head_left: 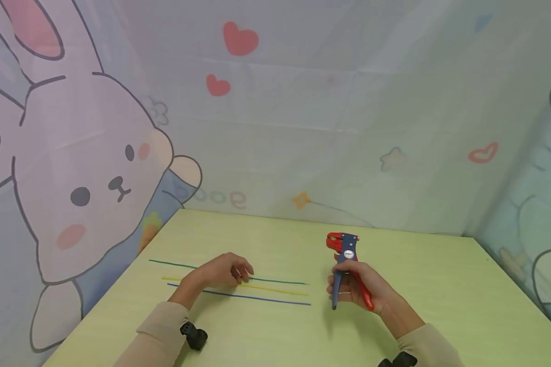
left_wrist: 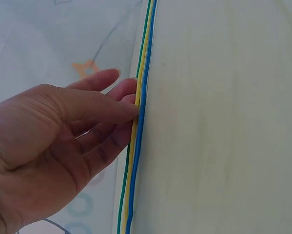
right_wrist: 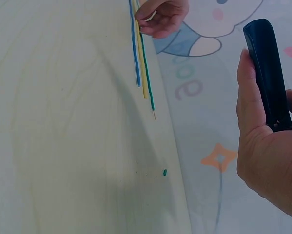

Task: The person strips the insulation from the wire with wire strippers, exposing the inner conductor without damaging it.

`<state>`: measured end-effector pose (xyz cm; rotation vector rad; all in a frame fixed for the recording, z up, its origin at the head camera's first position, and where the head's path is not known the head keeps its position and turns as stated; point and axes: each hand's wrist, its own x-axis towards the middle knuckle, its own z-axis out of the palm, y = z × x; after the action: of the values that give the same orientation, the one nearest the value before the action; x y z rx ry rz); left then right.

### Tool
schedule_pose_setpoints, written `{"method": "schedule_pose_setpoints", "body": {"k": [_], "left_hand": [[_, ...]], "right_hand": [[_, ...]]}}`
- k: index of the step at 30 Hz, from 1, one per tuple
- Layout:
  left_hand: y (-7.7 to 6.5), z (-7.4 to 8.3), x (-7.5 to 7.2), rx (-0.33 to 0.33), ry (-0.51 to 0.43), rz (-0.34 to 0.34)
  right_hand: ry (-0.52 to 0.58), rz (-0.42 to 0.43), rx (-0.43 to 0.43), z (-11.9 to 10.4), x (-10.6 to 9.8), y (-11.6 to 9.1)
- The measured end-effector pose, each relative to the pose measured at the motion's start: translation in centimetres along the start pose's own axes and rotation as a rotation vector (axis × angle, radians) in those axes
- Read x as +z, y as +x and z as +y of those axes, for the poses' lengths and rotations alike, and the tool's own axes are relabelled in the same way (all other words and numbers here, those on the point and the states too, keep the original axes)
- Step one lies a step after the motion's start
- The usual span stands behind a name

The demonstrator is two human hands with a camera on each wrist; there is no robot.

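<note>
Three thin wires lie side by side on the table: a green wire [head_left: 280, 281], a yellow wire [head_left: 275, 290] and a blue wire [head_left: 275, 300]. Over their middle is the left hand [head_left: 220, 270], fingers loosely bent and apart. Its thumb tip overlaps the yellow wire [left_wrist: 138, 100] in the left wrist view. The green wire's near end [right_wrist: 154, 115] shows a short bare strand in the right wrist view. To the right of the wires, the right hand [head_left: 365, 283] grips a red and blue wire stripper [head_left: 348, 250] by its handles, head upward.
A small green piece of insulation [right_wrist: 165, 172] lies on the pale yellow table [head_left: 257, 336] near the back edge. A printed backdrop [head_left: 303, 127] with a rabbit and hearts rises behind the table and along its sides.
</note>
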<state>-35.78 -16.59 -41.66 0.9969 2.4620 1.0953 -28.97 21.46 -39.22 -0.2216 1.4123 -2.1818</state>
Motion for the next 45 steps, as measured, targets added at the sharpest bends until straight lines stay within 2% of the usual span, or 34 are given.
{"method": "schedule_pose_setpoints", "body": {"k": [13, 16, 21, 23, 27, 32, 36, 39, 45], "left_hand": [[0.1, 0.2, -0.1, -0.005, 0.061, -0.041], [0.1, 0.0, -0.2, 0.008, 0.069, -0.043], [-0.4, -0.2, -0.9, 0.073, 0.054, -0.017], [-0.6, -0.1, -1.3, 0.102, 0.053, -0.007], [-0.7, 0.5, -1.6, 0.121, 0.062, -0.016], [-0.7, 1.8, -2.1, 0.112, 0.092, -0.032], [-1.0, 3.1, -2.6, 0.089, 0.121, -0.008], [-1.2, 4.0, -2.9, 0.083, 0.144, 0.025], [-1.4, 5.6, -3.2, 0.085, 0.176, 0.094]], "right_hand": [[0.005, -0.016, 0.006, 0.1, -0.1, 0.0], [0.008, -0.025, 0.007, 0.1, -0.1, 0.1], [0.016, -0.027, 0.015, 0.1, -0.1, 0.0], [0.021, -0.026, 0.023, 0.1, -0.1, 0.1], [0.028, -0.026, 0.036, 0.2, -0.3, 0.1], [0.039, -0.025, 0.053, 0.3, -0.4, 0.1], [0.039, -0.07, 0.075, 0.5, -0.5, 0.2], [0.034, -0.135, 0.077, 0.5, -0.6, 0.2], [0.006, -0.273, 0.026, 0.7, -1.1, 0.1]]}}
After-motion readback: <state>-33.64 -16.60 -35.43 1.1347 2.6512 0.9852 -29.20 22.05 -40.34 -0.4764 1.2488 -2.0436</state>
